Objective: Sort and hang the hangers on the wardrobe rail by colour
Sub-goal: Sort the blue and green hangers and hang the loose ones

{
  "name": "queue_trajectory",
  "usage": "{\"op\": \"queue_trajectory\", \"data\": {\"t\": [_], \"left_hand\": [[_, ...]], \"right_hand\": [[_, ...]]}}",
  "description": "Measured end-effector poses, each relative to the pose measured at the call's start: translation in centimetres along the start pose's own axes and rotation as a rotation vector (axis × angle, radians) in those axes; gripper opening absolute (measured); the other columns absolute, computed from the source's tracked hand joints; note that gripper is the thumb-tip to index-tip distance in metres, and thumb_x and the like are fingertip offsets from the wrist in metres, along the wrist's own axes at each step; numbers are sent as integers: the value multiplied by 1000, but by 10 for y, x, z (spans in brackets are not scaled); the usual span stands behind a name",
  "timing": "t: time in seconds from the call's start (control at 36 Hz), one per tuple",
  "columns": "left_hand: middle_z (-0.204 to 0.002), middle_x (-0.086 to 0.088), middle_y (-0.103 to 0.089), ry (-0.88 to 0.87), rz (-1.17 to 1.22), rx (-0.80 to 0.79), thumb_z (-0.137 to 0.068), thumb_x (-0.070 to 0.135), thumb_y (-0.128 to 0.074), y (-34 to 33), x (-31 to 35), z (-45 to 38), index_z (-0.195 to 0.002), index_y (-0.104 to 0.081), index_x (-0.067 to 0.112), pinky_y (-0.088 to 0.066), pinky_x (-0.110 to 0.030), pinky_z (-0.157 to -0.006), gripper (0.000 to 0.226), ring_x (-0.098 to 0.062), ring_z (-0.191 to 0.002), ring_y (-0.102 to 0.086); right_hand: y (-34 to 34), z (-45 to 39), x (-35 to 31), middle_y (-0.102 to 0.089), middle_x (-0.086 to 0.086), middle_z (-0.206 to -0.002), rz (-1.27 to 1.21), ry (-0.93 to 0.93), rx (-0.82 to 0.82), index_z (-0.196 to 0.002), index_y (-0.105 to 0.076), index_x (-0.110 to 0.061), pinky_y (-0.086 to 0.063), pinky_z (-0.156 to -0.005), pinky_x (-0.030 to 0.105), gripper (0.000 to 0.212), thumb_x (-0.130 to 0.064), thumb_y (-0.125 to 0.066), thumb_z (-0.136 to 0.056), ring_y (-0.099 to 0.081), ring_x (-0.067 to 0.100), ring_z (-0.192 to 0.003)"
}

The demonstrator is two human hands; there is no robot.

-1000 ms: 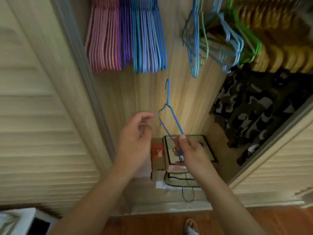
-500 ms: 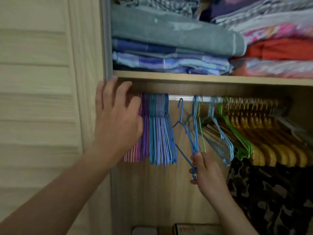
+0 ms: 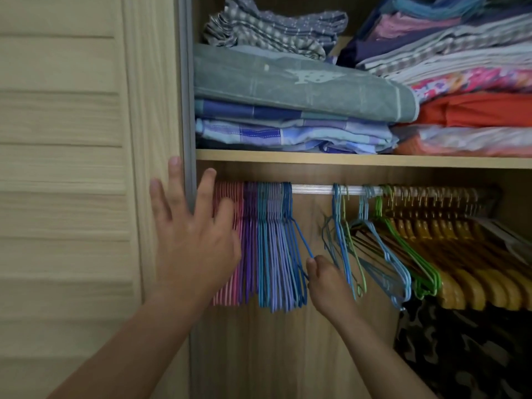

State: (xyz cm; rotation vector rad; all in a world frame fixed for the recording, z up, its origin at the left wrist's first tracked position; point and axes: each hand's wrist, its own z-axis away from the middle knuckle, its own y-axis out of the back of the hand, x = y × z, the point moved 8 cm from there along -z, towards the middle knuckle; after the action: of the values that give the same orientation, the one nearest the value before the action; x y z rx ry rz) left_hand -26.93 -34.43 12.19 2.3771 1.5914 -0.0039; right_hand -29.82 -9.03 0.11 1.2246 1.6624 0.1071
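A silver wardrobe rail (image 3: 312,189) runs under the shelf. At its left end hang tight groups of pink hangers (image 3: 230,197), purple hangers (image 3: 250,226) and blue hangers (image 3: 273,240). A dark blue wire hanger (image 3: 298,234) hangs at the right edge of the blue group; my right hand (image 3: 325,279) pinches its lower part. My left hand (image 3: 190,240) is spread flat, fingers apart, against the pink hangers and the door frame. Mixed blue and green hangers (image 3: 374,249) hang loosely further right, then several wooden hangers (image 3: 449,249).
A louvred door (image 3: 72,197) stands at the left. The shelf (image 3: 345,160) above the rail carries folded fabrics (image 3: 288,90). A camouflage garment (image 3: 460,349) hangs at the lower right below the wooden hangers.
The view rose from the wardrobe floor to the rail. My right hand carried the blue hanger up, hooked it on the rail and slid it left against the blue group. My left hand rose to the pink hangers.
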Motion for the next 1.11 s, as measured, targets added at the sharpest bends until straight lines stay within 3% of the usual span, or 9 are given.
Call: {"op": "queue_trajectory", "data": {"t": [0.06,0.17,0.28,0.42,0.5,0.61,0.81,0.94,1.11], "left_hand": [[-152,-23,-46,-3,-3,4,-79,19,-57,-1,0,0,-95,-66,9,-17,-75,-115,21,-58,-151,-10],[-151,-24,-47,-12,-1,30,-78,18,-58,1,1,0,-94,-67,9,-18,-75,-115,21,-58,-150,-12],[-152,-24,-46,-31,-5,37,-80,19,-56,-1,1,5,-93,-68,8,-18,-75,-115,20,-57,-151,-11],[-150,-24,-48,-66,16,54,-80,17,-54,-4,0,13,-88,-65,7,-18,-76,-114,17,-58,-151,-13],[-150,-24,-48,-61,16,55,-80,18,-54,-3,1,14,-89,-67,8,-17,-75,-115,18,-57,-151,-12],[-151,-23,-47,-51,11,44,-82,19,-53,-4,0,15,-89,-67,8,-16,-75,-116,20,-55,-152,-8],[-147,-24,-51,-55,-2,46,-82,18,-53,-4,0,15,-87,-68,7,-17,-75,-115,20,-56,-151,-10],[-142,-24,-56,-51,10,49,-81,17,-53,-4,0,16,-86,-68,6,-17,-75,-115,19,-56,-152,-10],[-134,-23,-60,-47,1,30,-82,17,-53,-5,0,15,-88,-69,6,-17,-75,-116,20,-56,-152,-9]], "right_hand": [[-3,-2,-1,-49,0,-73,34,12,-3,-80,-47,-15,-26,-56,36,37,-32,-33,-110,-43,9,-63],[-8,-1,2,-53,3,-79,89,20,-21,-87,-52,-12,-33,-62,35,37,-35,-34,-109,-50,21,-72],[-2,17,2,-54,0,-83,176,79,-7,-88,-51,-18,-42,-65,36,33,-42,-37,-107,-54,20,-76],[47,50,-15,-56,-3,-83,343,282,305,-92,-66,-17,-41,-57,33,12,-22,-58,-99,-55,17,-71],[70,54,-6,-58,4,-87,468,324,440,-96,-69,-9,-48,-63,38,6,-10,-69,-89,-55,24,-80],[75,46,18,-60,7,-96,542,279,413,-108,-67,-6,-52,-75,42,23,-21,-69,-91,-56,28,-92],[60,24,25,-59,13,-91,629,243,347,-108,-62,-4,-52,-72,44,38,-30,-75,-84,-57,34,-88],[52,11,30,-64,14,-88,716,209,257,-111,-61,-2,-50,-67,43,34,-11,-70,-79,-59,35,-83],[62,12,19,-59,12,-69,672,283,305,-106,-64,2,-42,-56,37,36,4,-66,-70,-57,33,-63]]}}
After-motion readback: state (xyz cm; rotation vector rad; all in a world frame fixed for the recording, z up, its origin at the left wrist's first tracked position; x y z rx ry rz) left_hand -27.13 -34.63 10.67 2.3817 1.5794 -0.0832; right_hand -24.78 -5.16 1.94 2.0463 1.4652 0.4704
